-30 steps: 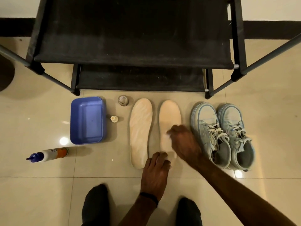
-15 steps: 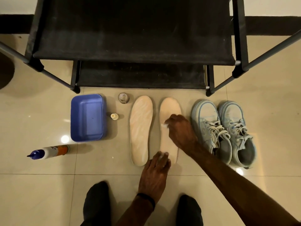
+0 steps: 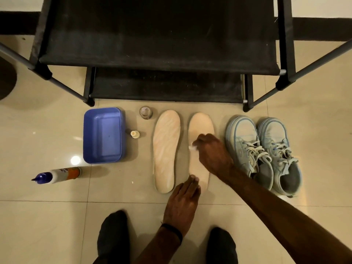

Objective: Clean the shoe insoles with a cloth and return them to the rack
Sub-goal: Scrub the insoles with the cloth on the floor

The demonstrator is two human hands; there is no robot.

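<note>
Your right hand (image 3: 211,151) pinches a small white cloth (image 3: 191,147) on the right insole (image 3: 200,126), which lies on the floor (image 3: 47,216). Your left hand (image 3: 182,201), fingers straight, presses its heel end.

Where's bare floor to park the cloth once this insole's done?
Bare tile lies between the lying bottle and the left insole, below the blue tub. Crowded: the gap between tub and insoles holds a small bottle and a cap; the sneakers flank the right insole.
</note>
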